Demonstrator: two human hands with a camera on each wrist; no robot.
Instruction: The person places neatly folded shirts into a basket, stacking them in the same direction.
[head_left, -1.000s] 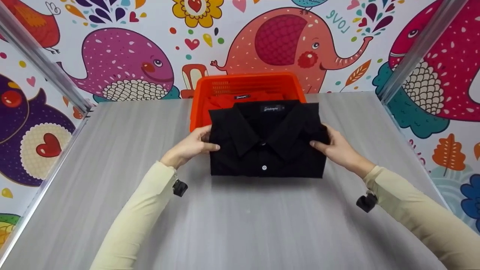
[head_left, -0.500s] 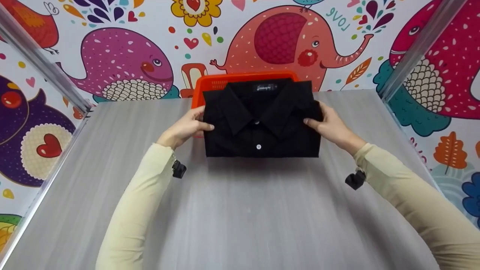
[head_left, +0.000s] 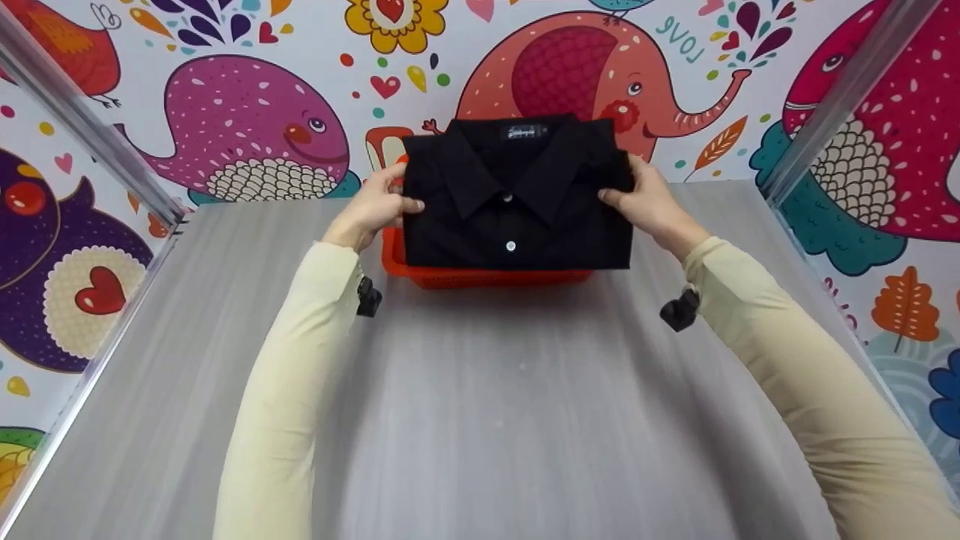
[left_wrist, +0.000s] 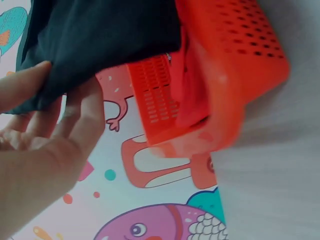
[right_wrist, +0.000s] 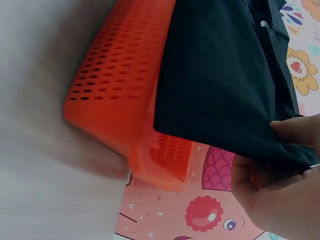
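A folded black collared shirt [head_left: 480, 232], with white buttons and a label inside the neck, hangs over the orange basket [head_left: 495, 278] in the head view. My left hand [head_left: 377, 204] grips its left edge, thumb on top and fingers beneath. On the opposite edge my right hand [head_left: 651, 196] pinches the cloth the same way. The left wrist view shows red cloth [left_wrist: 189, 95] inside the basket, below the black shirt. Seen from the right wrist, the shirt [right_wrist: 215, 75] is held flat above the basket's perforated side [right_wrist: 112, 70].
The basket stands on a grey table [head_left: 495, 420], against a wall [head_left: 409, 82] printed with cartoon animals. Metal posts rise at the left [head_left: 90, 112] and right [head_left: 847, 97] corners. Small black wrist cameras sit on both sleeves.
Both hands have carried the black shirt away from me, from in front of the basket to over it. The shirt now covers the basket's opening and the red cloth in the head view.
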